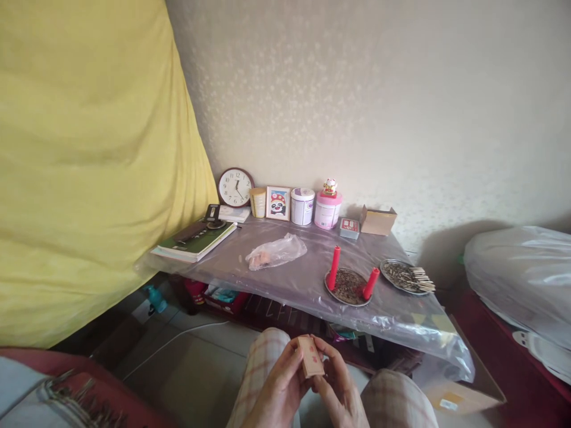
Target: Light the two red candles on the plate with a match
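Holding a small box point(311, 356) over your lap, your left hand point(279, 386) and right hand point(339, 386) both pinch it by the edges, well short of the desk point(307, 279). Loosen that grip and it drops to the floor. Count: one box, two red candles point(333, 268), two metal plates point(348, 300).
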`<state>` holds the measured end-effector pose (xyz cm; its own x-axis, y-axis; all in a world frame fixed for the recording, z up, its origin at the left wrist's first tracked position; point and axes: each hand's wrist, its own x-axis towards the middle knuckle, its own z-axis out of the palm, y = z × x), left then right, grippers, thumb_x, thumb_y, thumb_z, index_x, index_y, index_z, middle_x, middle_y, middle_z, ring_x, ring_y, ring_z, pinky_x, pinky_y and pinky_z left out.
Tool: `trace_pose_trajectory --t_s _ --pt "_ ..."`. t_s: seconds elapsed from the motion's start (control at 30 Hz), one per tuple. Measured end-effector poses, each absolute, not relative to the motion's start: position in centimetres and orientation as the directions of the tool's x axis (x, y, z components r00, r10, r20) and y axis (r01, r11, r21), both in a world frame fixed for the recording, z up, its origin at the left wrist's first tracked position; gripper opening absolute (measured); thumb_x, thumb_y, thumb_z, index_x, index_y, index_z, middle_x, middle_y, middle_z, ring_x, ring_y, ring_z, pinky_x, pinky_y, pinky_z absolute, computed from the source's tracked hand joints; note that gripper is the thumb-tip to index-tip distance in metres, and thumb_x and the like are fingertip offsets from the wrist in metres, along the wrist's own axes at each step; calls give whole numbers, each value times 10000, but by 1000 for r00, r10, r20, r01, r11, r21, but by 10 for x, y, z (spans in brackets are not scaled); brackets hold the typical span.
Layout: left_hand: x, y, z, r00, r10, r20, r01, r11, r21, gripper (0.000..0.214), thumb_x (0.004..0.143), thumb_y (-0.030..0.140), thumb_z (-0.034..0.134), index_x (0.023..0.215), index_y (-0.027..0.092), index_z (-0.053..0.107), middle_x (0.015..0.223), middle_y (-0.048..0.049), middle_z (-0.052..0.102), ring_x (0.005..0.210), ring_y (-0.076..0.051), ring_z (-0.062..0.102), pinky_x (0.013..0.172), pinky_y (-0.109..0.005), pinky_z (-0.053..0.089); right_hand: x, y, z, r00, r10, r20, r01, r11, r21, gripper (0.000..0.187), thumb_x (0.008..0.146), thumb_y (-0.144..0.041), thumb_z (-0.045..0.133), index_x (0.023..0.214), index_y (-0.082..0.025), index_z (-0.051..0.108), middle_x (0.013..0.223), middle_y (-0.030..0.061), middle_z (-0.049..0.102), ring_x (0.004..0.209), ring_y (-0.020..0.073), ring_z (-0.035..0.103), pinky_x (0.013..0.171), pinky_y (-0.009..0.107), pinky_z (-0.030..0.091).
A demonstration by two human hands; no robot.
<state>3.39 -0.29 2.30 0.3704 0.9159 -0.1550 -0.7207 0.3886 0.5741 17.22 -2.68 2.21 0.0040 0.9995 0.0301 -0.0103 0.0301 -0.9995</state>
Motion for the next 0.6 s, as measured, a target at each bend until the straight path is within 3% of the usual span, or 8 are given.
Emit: trace_pose_trajectory --t_s 0.17,0.27,0.5,0.6 --pt "34 -6 31 322 937 -133 -707 331 625 359 854 467 801 1092 208 727 900 -51 735 832 -204 643 719 -315 460 169 -27 30 -54 998 -41 -97 -46 -994 514 909 -515 678 1351 -259 627 1261 89 744 1072 268 699 895 354 576" --pt "34 -6 34 300 941 -156 -706 329 627 413 836 460 822 1139 201 714 912 -55 734 826 -195 642 678 -294 441 164 -26 33 -7 999 -39 -121 -40 -992 499 872 -498 697 1301 -248 650 1188 88 758 971 259 702 835 359 583" --pt "36 -5 36 309 936 -167 -741 347 575 408 851 395 827 1198 208 720 974 -50 739 845 -177 652 717 -281 464 154 -24 30 104 994 -23 -94 -13 -996 470 862 -481 686 1250 -218 657 1129 88 769 899 239 700 781 335 583" --pt "35 -5 35 343 927 -154 -759 370 536 387 874 380 809 1211 206 731 979 -53 751 891 -186 682 778 -287 489 153 -25 24 120 993 22 -5 23 -1000 462 884 -485 676 1262 -221 647 1164 90 768 879 231 711 753 319 582"
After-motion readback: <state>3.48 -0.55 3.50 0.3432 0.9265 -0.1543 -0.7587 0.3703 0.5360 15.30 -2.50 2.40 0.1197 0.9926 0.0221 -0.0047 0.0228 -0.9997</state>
